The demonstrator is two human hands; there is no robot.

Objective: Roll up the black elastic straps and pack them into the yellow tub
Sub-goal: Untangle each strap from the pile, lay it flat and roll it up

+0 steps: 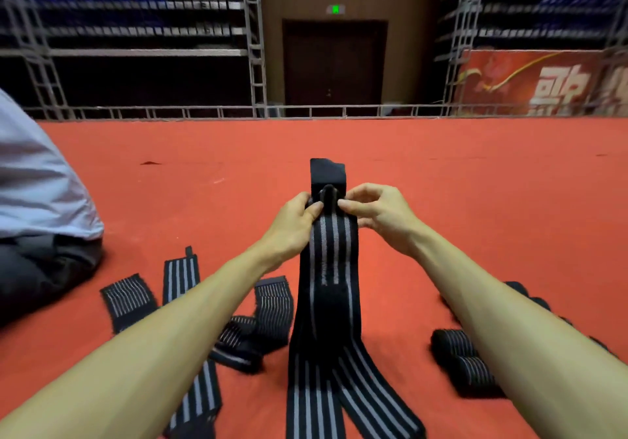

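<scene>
I hold a long black elastic strap with grey stripes (328, 268) up in front of me; its tail hangs down to the red floor. My left hand (295, 224) pinches the strap's upper left edge with thumb and fingers. My right hand (377, 214) pinches the upper right edge. Between them the strap's plain black end (328, 175) sticks up past a small started roll. Several loose straps (272, 306) lie on the floor at lower left. Rolled straps (458, 357) sit at lower right beside my right forearm. No yellow tub is in view.
A seated person in a light shirt (37, 201) is at the left edge. The red carpet (441, 184) stretches ahead to a metal rail (204, 111) and scaffold racks. A dark door (334, 65) and a red banner (530, 82) stand beyond.
</scene>
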